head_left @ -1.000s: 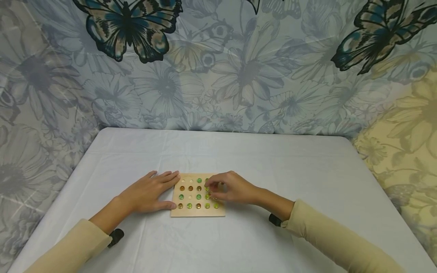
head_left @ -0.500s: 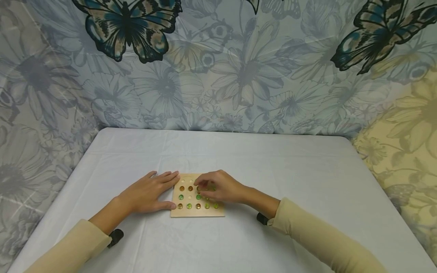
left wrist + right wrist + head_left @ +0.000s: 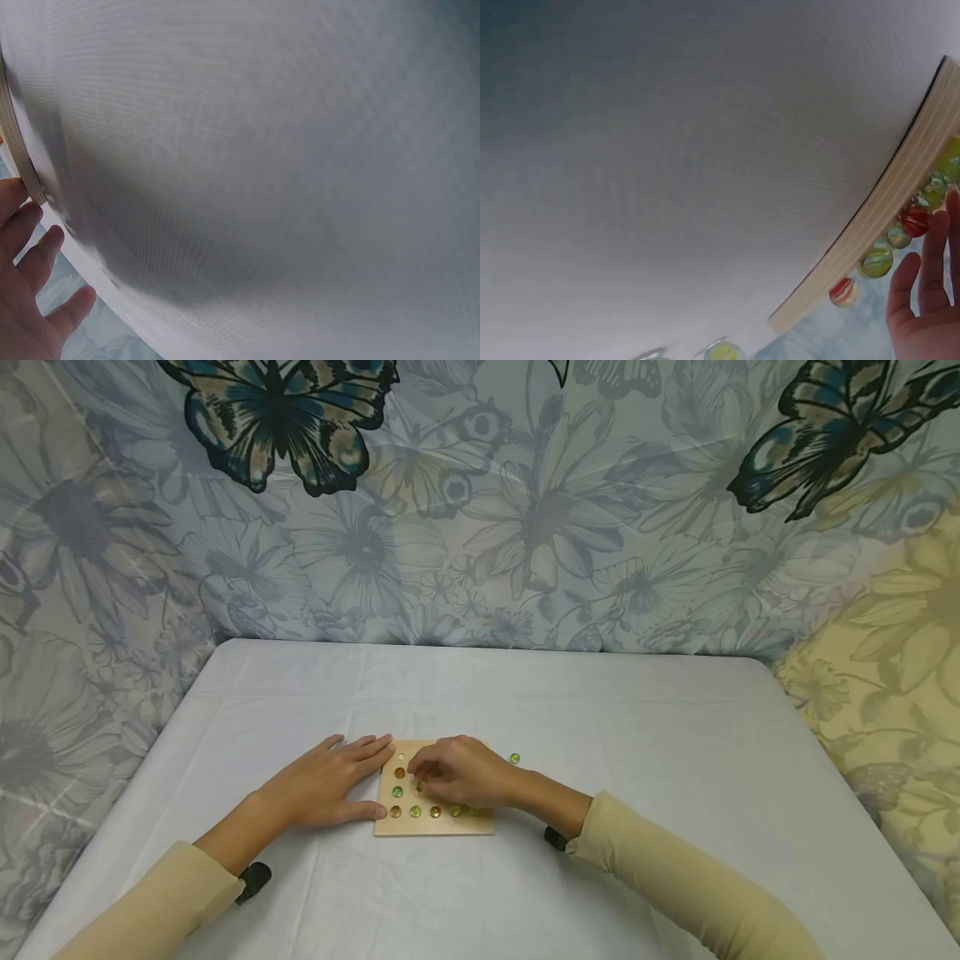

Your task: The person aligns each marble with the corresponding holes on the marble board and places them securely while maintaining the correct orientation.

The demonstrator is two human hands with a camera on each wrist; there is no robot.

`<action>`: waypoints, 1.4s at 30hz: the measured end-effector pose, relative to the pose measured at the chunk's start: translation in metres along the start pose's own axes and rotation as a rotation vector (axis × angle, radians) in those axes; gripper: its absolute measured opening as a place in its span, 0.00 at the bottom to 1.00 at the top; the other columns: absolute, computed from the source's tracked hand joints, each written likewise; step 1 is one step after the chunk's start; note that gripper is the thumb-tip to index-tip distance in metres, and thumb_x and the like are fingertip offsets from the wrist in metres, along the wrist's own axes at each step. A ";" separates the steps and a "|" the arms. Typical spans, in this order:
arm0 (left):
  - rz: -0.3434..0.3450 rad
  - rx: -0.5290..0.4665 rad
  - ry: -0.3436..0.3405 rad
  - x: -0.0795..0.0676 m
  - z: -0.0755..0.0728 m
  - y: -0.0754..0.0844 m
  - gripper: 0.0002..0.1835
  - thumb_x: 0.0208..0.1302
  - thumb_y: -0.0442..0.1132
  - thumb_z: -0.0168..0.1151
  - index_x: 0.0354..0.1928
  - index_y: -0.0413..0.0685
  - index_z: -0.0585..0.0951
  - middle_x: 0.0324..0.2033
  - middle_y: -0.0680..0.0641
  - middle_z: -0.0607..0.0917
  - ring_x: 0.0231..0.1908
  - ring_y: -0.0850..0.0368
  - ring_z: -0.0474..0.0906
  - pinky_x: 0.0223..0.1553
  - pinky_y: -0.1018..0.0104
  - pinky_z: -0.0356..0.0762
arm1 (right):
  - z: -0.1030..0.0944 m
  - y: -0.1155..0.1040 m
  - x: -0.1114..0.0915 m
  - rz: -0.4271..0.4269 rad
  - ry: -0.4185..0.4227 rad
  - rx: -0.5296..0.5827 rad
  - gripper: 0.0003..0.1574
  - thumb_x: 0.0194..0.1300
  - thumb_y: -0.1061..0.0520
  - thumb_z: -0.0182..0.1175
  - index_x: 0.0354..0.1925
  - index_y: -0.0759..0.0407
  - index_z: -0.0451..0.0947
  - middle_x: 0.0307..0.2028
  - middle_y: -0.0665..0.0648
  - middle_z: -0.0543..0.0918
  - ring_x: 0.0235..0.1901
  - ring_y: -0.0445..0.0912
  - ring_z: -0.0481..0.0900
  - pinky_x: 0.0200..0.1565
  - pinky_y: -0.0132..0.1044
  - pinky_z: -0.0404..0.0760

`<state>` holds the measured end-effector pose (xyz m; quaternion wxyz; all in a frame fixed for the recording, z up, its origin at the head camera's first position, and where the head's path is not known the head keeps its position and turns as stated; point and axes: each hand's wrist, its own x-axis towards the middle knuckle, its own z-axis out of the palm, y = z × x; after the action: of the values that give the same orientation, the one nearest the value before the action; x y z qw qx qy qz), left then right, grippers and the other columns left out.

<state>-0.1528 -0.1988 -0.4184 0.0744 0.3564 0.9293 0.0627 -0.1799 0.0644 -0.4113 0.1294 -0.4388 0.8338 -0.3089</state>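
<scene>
A small square wooden board (image 3: 386, 828) with rows of round hollows lies on the table, many of them filled with green and amber glass marbles (image 3: 416, 812). My left hand (image 3: 327, 783) rests spread against its left side, with fingertips at the upper corner and the thumb on the lower edge. Over the middle of the board, my right hand (image 3: 467, 772) pinches an amber marble (image 3: 419, 787) between thumb and fingers, hiding much of the upper right part. In the right wrist view, a red-streaked marble (image 3: 916, 220) shows by the fingers.
A loose green marble (image 3: 514, 758) lies on the white cloth (image 3: 600, 718) right of the board, beyond the right wrist. Butterfly-print fabric (image 3: 480, 527) rises behind the table's far edge and along its sides.
My right hand has moved left across the board with the marble, uncovering the loose green marble on the cloth behind the wrist. The left hand and the board have stayed put.
</scene>
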 end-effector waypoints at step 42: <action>-0.008 0.007 -0.017 0.001 0.001 0.000 0.50 0.64 0.75 0.47 0.75 0.45 0.63 0.74 0.46 0.63 0.72 0.45 0.61 0.66 0.34 0.58 | -0.050 0.038 -0.073 0.102 0.080 -0.011 0.19 0.62 0.59 0.71 0.52 0.61 0.83 0.40 0.49 0.88 0.40 0.42 0.84 0.46 0.44 0.82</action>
<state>-0.1536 -0.1980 -0.4198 0.0812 0.3535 0.9302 0.0561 -0.1863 0.1600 -0.4002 0.1092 -0.3840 0.8613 -0.3144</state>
